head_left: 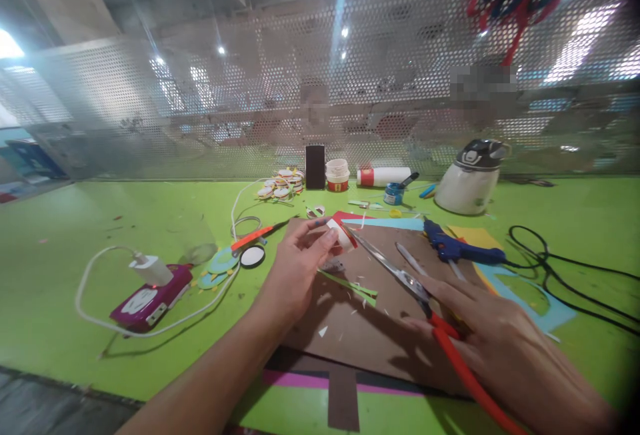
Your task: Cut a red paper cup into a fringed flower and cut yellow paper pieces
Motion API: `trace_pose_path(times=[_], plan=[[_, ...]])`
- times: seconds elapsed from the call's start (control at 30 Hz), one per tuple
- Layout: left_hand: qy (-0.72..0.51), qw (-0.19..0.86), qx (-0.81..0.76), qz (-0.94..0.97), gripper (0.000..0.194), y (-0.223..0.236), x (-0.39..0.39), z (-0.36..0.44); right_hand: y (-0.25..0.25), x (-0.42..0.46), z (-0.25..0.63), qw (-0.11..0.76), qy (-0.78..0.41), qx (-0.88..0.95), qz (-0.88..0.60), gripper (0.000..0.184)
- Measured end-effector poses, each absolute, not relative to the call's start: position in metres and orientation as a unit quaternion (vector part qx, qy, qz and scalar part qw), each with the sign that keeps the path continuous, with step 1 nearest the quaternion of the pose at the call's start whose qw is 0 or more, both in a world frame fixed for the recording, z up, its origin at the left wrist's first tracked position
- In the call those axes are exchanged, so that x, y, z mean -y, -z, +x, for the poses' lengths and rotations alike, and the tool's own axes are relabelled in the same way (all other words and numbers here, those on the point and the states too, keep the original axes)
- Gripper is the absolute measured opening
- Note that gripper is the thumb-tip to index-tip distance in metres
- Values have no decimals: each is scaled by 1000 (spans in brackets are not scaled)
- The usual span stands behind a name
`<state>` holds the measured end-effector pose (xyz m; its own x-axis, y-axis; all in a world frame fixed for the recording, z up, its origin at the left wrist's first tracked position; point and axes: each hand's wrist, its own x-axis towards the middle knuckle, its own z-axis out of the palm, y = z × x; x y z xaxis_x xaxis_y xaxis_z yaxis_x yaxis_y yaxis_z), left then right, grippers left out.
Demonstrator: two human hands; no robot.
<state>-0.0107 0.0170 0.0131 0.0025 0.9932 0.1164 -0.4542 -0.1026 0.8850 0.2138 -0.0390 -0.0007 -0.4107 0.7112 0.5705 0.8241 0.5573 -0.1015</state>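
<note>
The left hand [300, 265] pinches a small white paper cup piece with a red band [343, 235] between thumb and fingers, above the brown cardboard sheet [365, 315]; the right hand [480, 328] is closed around the red-handled metal scissors [400, 275], their blades reaching to the cup piece; the hands are apart; the blue glue gun with a black cord [457, 247] lies right of the scissors; narrow green paper strips [357, 286] lie beneath the blades.

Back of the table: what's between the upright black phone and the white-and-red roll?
A white tub with a red band stands between the phone and the roll, as the head view shows.
</note>
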Motion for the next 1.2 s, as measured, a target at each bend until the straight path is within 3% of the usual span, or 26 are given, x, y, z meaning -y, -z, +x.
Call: trace_pose_path(times=[0.83, 1.2], plan=[[-619, 591, -339, 392, 30, -14, -17, -8, 4, 41, 212, 280, 116, 829, -470, 56], [-627, 604, -320, 374, 28, -14, -17, -8, 0, 40, 210, 282, 92, 839, -456, 39]])
